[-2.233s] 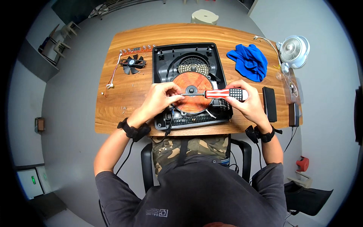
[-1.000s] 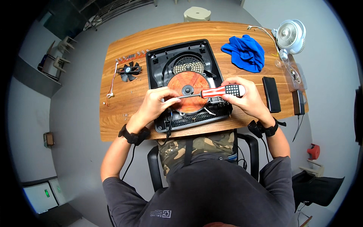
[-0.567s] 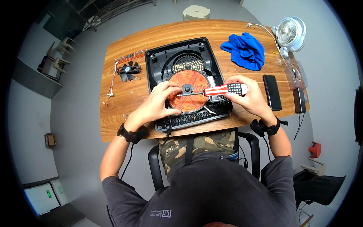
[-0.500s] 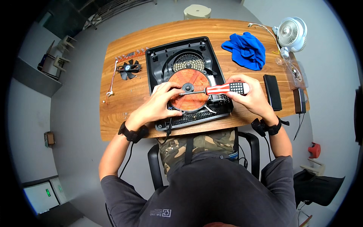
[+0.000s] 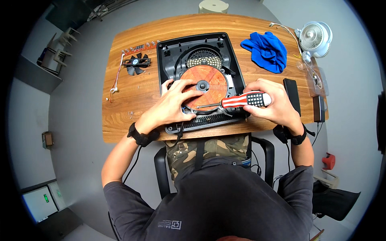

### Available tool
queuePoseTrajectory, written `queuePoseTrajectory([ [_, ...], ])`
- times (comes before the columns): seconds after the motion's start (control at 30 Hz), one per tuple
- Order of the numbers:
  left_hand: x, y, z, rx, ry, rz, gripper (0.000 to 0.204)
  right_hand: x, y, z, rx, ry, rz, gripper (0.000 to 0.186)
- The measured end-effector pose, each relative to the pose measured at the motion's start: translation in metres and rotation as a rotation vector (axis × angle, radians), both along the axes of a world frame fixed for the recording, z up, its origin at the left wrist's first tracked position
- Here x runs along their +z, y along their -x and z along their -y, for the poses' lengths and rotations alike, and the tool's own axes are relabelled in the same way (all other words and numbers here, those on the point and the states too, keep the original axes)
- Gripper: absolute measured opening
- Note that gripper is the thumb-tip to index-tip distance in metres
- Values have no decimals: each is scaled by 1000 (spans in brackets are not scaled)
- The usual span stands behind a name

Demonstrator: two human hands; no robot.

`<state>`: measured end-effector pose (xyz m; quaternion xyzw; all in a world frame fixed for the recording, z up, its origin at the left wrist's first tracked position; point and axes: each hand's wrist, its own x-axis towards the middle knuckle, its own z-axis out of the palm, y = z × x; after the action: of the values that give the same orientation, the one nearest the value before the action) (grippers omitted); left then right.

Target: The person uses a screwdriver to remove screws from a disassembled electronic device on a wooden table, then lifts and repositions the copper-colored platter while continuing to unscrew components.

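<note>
In the middle of the table, the black plastic housing of an induction cooker lies open. Inside it is a round copper-coloured coil with a dark disc at its centre. My left hand rests on the coil's left side, fingers spread over the windings, thumb by the lower edge. A screwdriver with a red, white and black handle is gripped in my right hand. Its shaft points left over the near part of the coil, low and nearly level. Whether the tip touches the coil, I cannot tell.
Left of the housing lie a small black fan, a circuit board strip with wires, and loose screws. To the right are a blue cloth, a black phone, a white desk fan and a black adapter.
The screwdriver has moved toward me, its tip leaving the area near the central disc for the coil's near part. My left fingers no longer meet its shaft. The whole view has shifted slightly.
</note>
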<state>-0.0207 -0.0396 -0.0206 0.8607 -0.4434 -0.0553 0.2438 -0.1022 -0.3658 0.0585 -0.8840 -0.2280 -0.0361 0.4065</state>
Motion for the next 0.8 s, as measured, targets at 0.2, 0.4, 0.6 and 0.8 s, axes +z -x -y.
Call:
queuePoseTrajectory([
  [0.2,-1,0,0,19,31,-28,76,11,-14,-15,95,88,79,33],
  [0.4,-4,3,1,48,63,-30,75,29,-29,-27,203,196,72,37],
  [0.6,-8,3,0,56,70,-44,76,40,-34,-40,253,239,13,36],
  [0.8,-13,5,0,65,87,-35,76,43,-41,-49,290,294,19,38],
])
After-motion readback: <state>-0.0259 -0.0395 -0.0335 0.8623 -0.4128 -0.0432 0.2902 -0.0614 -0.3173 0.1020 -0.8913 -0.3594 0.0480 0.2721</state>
